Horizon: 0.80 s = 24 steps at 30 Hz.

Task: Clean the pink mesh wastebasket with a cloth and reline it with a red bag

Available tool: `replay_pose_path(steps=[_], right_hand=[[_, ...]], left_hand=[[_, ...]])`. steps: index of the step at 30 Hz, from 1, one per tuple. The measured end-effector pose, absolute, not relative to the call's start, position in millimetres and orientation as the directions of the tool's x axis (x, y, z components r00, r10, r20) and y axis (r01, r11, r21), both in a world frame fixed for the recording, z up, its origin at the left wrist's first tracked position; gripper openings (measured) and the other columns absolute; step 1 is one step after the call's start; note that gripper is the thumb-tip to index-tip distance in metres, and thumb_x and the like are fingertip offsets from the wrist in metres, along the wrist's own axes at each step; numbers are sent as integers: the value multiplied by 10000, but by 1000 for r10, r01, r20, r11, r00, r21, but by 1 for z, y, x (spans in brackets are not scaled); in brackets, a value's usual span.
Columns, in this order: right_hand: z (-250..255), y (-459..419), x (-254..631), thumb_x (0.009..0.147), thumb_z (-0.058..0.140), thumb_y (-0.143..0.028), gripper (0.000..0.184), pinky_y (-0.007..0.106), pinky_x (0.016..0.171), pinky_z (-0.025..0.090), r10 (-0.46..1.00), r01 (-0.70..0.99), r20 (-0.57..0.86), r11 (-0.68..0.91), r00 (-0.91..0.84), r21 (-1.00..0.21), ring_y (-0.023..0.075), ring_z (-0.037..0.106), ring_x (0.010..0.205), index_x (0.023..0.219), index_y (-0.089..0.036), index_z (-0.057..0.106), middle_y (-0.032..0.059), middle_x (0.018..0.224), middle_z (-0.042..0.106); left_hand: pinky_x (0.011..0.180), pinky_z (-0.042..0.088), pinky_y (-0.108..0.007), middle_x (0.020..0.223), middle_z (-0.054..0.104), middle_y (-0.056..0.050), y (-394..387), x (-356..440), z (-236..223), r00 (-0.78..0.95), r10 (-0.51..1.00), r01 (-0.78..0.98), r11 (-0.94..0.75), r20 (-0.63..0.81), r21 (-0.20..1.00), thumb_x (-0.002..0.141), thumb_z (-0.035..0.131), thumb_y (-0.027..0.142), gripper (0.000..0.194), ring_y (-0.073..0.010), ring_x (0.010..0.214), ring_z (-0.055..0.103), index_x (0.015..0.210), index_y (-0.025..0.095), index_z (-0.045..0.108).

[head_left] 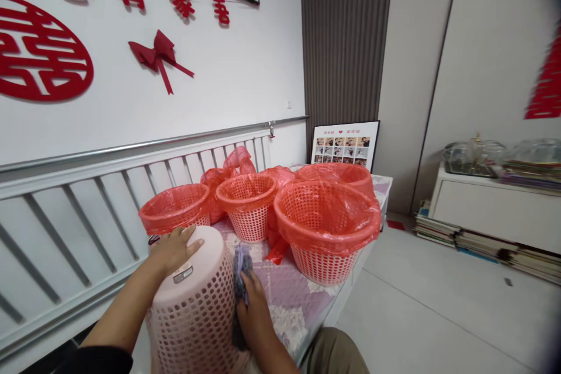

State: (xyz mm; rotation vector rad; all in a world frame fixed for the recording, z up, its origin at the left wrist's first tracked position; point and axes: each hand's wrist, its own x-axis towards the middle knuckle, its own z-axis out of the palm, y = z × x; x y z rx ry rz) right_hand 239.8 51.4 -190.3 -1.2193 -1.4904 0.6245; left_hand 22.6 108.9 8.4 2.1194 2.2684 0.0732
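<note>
The upturned basket (193, 315) stands nearest, long axis roughly upright. The right hand (256, 310), nearer its right wall, has fingers wrapped around a cloth (241, 263); the wall lies just left of them. The left hand (173, 252) rests with fingers spread on the base beneath. Beyond, lined baskets (322, 263) occupy the tabletop (280, 277).
</note>
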Motion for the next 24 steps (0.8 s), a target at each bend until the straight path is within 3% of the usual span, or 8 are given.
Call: replay_pose_path(steps=[2, 6, 11, 16, 19, 21, 24], right_hand=[[-230, 56, 248, 665, 524, -74, 658, 548, 1158, 412, 953, 353, 289, 241, 91, -904, 316, 586, 1329, 1291, -181, 693, 149, 1397, 639], [-260, 56, 252, 651, 534, -95, 644, 539, 1150, 421, 959, 339, 257, 204, 121, -918, 320, 615, 1291, 1264, -189, 710, 137, 1324, 685], [-196, 49, 238, 764, 541, -130, 603, 533, 1168, 404, 952, 313, 295, 257, 80, -914, 320, 543, 1366, 1356, -164, 644, 165, 1444, 591], [-111, 31, 218, 807, 561, -106, 689, 541, 1219, 316, 816, 324, 578, 550, -11, -770, 295, 365, 1494, 1480, -249, 511, 118, 1611, 397], [-106, 33, 215, 800, 549, -74, 710, 553, 1213, 324, 760, 363, 649, 615, -36, -700, 297, 353, 1499, 1486, -254, 502, 118, 1626, 369], [-128, 42, 219, 784, 525, -53, 707, 546, 1201, 351, 804, 384, 595, 551, -5, -741, 299, 386, 1484, 1466, -237, 532, 131, 1605, 407], [-188, 58, 233, 726, 508, -35, 687, 547, 1172, 397, 911, 386, 404, 344, 83, -856, 310, 503, 1408, 1384, -195, 622, 153, 1501, 544]], left_hand=[[1101, 328, -711, 1648, 321, -227, 109, 23, 8, -71, 997, 995, 71, 2, 63, 877, 253, 736, 873, -501, 1479, 329, 1585, 226, 293], [1124, 311, -693, 1652, 313, -227, 109, 23, 7, -67, 998, 996, 67, 4, 65, 877, 261, 736, 874, -482, 1504, 292, 1585, 225, 293], [1118, 320, -690, 1648, 327, -219, 110, 21, 7, -63, 998, 996, 62, 10, 60, 870, 280, 742, 874, -499, 1466, 354, 1577, 230, 317], [1103, 337, -696, 1639, 349, -206, 110, 21, 5, -62, 998, 997, 61, 23, 41, 882, 255, 722, 857, -492, 1447, 385, 1577, 225, 317], [1099, 353, -686, 1635, 360, -202, 111, 20, 4, -53, 998, 998, 52, 21, 32, 889, 251, 704, 840, -466, 1454, 388, 1576, 225, 320], [1101, 351, -687, 1641, 348, -206, 111, 20, 4, -52, 998, 998, 52, 20, 30, 890, 249, 704, 841, -459, 1475, 359, 1578, 225, 312], [1110, 341, -686, 1642, 351, -200, 113, 19, 4, -47, 999, 998, 46, 23, 32, 888, 259, 704, 834, -457, 1490, 337, 1574, 234, 325]])
